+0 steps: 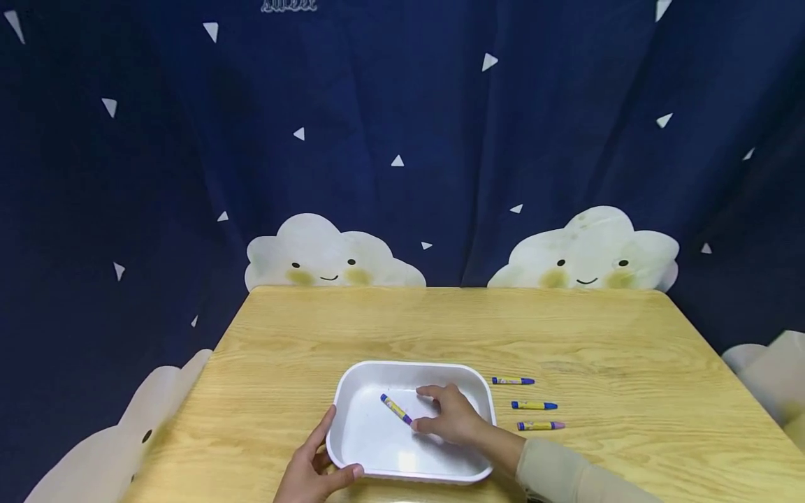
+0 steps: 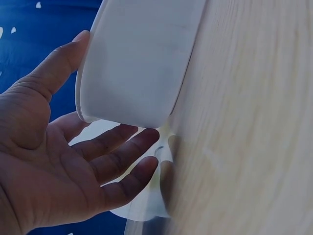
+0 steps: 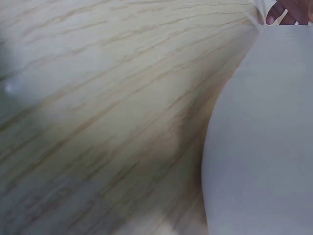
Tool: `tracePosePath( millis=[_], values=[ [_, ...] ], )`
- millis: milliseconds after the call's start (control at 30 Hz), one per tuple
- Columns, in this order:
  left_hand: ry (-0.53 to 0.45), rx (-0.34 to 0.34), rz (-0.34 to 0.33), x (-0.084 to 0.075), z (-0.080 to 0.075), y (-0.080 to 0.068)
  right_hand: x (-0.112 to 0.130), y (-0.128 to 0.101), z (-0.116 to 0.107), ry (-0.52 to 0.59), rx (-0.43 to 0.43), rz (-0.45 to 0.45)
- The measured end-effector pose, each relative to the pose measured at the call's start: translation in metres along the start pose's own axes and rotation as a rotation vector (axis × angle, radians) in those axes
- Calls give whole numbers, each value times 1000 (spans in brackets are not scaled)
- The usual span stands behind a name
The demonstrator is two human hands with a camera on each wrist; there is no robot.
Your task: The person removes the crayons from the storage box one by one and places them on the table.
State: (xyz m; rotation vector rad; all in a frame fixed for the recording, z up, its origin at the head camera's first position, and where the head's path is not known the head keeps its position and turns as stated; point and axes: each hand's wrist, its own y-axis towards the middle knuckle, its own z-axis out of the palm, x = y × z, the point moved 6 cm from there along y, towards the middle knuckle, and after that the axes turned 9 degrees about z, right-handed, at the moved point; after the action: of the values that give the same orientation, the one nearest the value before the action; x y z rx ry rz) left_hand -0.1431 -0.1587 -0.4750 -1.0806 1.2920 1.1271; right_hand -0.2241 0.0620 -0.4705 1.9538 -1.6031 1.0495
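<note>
Crayon (image 1: 396,409) (right hand's (image 1: 449,416)) inside tray (image 1: 352,391)

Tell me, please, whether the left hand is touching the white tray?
Touching: in the head view the left hand has its thumb on the white tray rim at the near-left corner.

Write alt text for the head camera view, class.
A right hand holds a blue crayon inside a white tray on a wooden table; the left hand steadies the tray's corner. Three more crayons lie to its right.

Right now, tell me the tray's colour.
White; the tray shows best in the head view.
</note>
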Motion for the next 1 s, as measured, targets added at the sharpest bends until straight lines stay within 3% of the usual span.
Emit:
tracePosePath(
  millis=[200,333,567,800,1000],
  values=[
    [-33,15,-8,3,-1,-3,9,5,14,49,85,20],
    [-63,29,3,4,-1,-5,18,6,23,14,104,56],
    [-59,27,-12,4,2,-4,22,6,35,-205,68,61],
    [-43,33,49,5,1,-3,25,6,34,-208,38,-3],
    [-42,25,13,3,0,0,24,6,26,-190,-22,-65]
  ],
)
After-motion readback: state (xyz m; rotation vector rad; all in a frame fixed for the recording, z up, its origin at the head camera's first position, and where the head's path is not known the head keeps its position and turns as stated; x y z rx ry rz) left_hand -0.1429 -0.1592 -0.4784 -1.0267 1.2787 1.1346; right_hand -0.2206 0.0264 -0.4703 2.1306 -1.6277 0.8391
